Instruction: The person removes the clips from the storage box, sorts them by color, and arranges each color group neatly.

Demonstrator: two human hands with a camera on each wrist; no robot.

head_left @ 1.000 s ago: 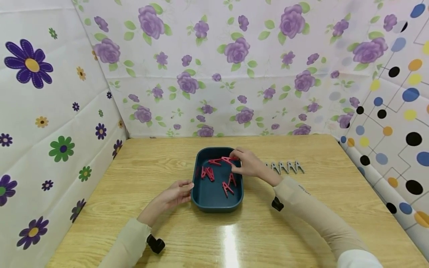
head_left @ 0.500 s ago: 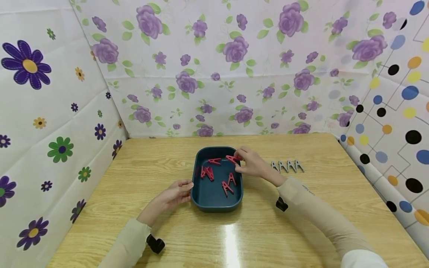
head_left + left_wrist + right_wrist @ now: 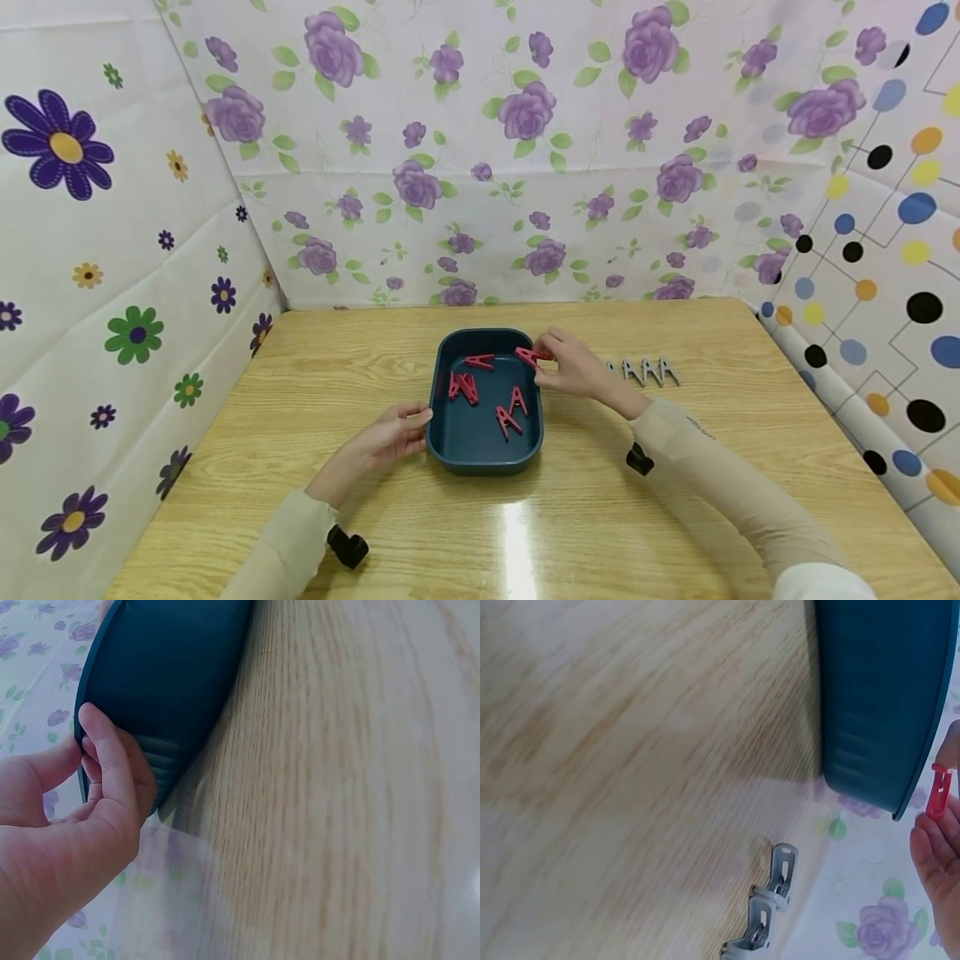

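Observation:
A dark teal plastic bin stands on the wooden table with several red clothespins lying in it. My left hand holds the bin by its left side; in the left wrist view the thumb and fingers of that hand pinch the rim. Over the bin's far right rim, my right hand pinches a red clothespin between thumb and fingers. The right wrist view shows this clothespin end-on, just past the rim, with part of the hand out of frame.
To the right of the bin, grey clothespins stand in a row on the table, partly hidden behind my right hand and wrist. Floral cloth hangs along the table's back edge, and patterned sheets flank both sides.
The right hand has moved right with the pinched red clothespin, from over the bin's inside to its right rim. It now covers more of the grey row. The left hand stays put.

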